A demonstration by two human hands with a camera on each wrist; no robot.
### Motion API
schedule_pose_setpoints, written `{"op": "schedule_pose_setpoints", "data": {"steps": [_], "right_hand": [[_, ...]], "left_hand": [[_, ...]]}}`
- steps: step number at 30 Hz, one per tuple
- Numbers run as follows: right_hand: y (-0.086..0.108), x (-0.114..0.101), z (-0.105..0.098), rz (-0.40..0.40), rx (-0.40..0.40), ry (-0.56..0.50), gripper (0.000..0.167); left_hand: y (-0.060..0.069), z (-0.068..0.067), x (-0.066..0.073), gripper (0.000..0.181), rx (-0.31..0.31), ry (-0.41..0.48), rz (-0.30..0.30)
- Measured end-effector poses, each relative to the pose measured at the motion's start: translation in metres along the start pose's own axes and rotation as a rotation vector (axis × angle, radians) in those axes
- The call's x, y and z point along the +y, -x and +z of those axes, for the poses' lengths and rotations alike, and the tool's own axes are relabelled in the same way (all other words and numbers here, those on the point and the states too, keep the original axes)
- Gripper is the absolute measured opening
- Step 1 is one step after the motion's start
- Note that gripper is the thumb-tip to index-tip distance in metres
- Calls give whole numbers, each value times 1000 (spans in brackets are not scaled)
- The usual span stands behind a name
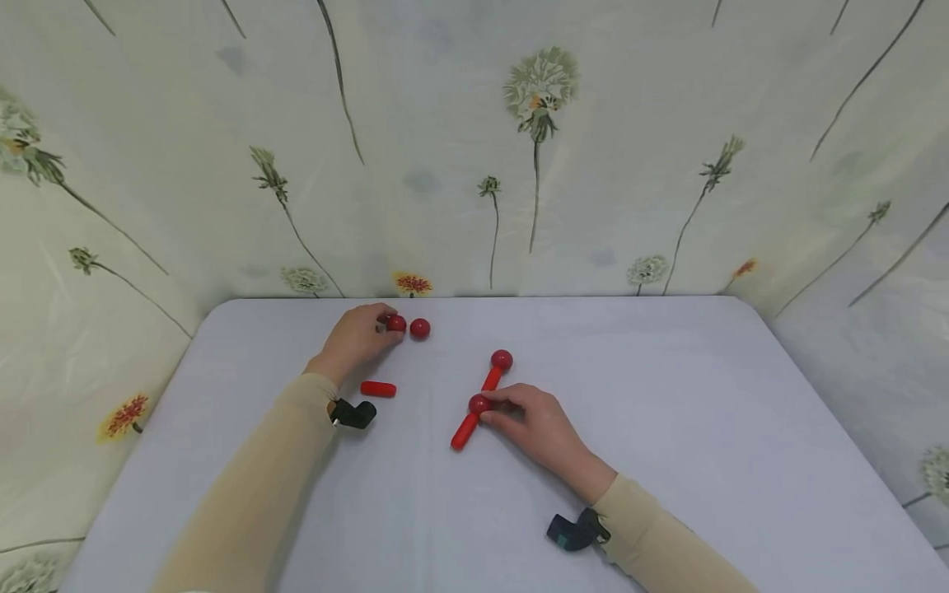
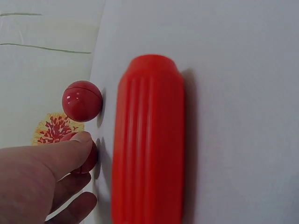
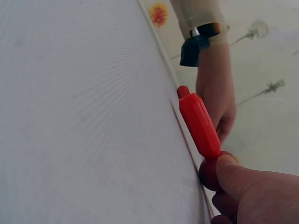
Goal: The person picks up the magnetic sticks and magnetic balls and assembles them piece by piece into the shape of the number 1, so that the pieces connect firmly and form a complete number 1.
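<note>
At the back left of the table, my left hand [image 1: 359, 336] pinches a red ball [image 1: 396, 324] between thumb and fingers. A second red ball [image 1: 420, 329] lies just to its right. Below that hand is a loose red rod [image 1: 379, 389], which looms large and grooved in the left wrist view. My right hand [image 1: 541, 428] grips another red ball [image 1: 479, 403] near the table's middle. From this ball one red rod [image 1: 465, 431] slants toward the front; a second rod [image 1: 492, 379] runs back to a further red ball [image 1: 502, 360].
Everything lies on a white-covered table [image 1: 667, 395]. A flower-patterned cloth [image 1: 445, 148] hangs behind it and at both sides. A dark camera [image 1: 354, 413] is worn on the left wrist, and a similar camera [image 1: 574, 531] on the right.
</note>
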State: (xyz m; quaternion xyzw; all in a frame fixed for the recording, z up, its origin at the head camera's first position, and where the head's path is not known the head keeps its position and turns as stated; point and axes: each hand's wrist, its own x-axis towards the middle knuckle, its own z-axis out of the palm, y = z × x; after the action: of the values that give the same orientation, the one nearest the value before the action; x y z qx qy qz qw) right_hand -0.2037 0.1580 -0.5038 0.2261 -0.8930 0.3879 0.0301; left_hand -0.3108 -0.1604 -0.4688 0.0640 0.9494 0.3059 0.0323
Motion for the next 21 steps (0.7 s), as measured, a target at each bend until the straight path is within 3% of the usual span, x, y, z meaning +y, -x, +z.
{"op": "schedule_pose_setpoints", "data": {"steps": [7,15,21], "right_hand": [[-1,2,1,-5,-2,-4,30],[-3,2,0,-15,-3,0,30],[-3,1,-1,-19,-2,9,29]], "left_hand": [[6,-7,0,39,41,23,-47],[26,-20,3,43,126,88,-90],[42,-23,3,45,180,132,-71]]}}
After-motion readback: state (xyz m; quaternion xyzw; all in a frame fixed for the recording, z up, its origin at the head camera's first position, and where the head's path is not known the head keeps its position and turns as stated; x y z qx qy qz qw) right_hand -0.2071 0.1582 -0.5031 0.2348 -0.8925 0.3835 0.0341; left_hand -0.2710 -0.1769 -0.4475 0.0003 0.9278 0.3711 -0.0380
